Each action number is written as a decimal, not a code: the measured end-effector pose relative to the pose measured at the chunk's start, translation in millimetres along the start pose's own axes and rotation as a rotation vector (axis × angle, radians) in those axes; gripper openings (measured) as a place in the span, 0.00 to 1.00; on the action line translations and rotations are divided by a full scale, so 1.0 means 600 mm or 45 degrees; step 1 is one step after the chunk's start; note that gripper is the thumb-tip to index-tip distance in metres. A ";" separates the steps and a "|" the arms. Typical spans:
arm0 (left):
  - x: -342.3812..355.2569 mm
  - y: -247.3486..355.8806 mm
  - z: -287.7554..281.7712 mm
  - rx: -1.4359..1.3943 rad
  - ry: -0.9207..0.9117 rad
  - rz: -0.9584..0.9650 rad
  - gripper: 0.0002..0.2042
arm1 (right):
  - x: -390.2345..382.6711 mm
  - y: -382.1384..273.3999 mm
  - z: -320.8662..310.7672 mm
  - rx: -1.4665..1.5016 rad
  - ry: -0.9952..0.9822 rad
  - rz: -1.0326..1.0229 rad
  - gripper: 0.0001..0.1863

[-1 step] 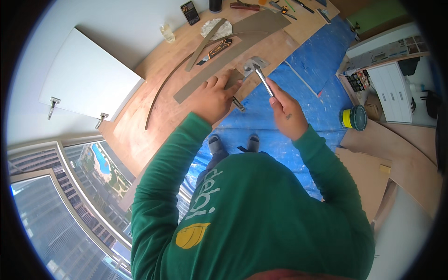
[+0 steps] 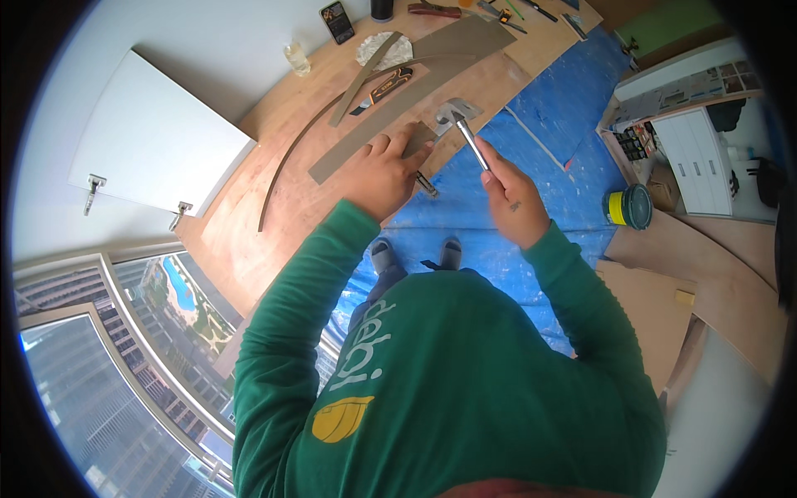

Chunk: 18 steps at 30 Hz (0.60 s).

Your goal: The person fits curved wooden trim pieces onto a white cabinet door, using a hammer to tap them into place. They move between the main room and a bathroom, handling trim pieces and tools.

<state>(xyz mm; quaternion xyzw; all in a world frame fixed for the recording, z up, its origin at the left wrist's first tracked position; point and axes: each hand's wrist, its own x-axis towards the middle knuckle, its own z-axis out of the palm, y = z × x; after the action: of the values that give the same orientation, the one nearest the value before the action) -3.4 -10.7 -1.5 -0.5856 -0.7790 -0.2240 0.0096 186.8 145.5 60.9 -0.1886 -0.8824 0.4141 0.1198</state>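
Right hand [image 2: 510, 199] curled firmly around the shiny handle of my claw hammer [image 2: 456, 112], whose metal head sits out ahead of my fist, over the near edge of the plywood worktop [image 2: 241, 199]; whether it touches anything beneath, I cannot tell. Left hand [image 2: 383, 176] lies palm down on the worktop, fingers bent and thumb set apart, around a small grey-brown offcut [image 2: 421, 138] just beside the hammer head; my own fingers hide much of it, so whether they pinch it or only press, I cannot tell. As I judge it, the step is steadying that piece while working the hammer close to it. To do that well, I'd keep my left thumb and forefinger drawn back from the head, since they look near enough to be caught, and press the piece flat so it doesn't skid. Short, light taps from the wrist would suit so thin a piece, with the head meeting it squarely. I'd also keep the long grey-brown strip [image 2: 448, 68] and the utility knife [image 2: 387, 88] beyond it out of the swing, and my weight balanced on the blue sheeting [image 2: 531, 195].
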 end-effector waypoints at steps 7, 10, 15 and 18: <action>0.006 -0.015 -0.001 0.072 0.022 0.020 0.25 | 0.002 -0.033 0.019 -0.119 0.089 0.003 0.28; 0.007 -0.018 0.005 0.070 0.017 0.027 0.25 | -0.006 -0.012 0.034 -0.171 0.088 -0.010 0.27; 0.002 -0.021 0.004 0.068 0.019 0.029 0.26 | 0.004 -0.036 0.028 -0.178 0.045 0.133 0.27; 0.003 -0.023 0.003 0.068 0.012 0.029 0.26 | 0.005 -0.051 0.026 -0.162 0.150 0.040 0.29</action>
<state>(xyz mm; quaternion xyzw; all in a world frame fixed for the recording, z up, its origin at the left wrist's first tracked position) -16.4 -11.3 -7.1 -0.5928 -0.7779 -0.2059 0.0313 171.2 118.2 74.7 -0.2336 -0.8952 0.3473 0.1530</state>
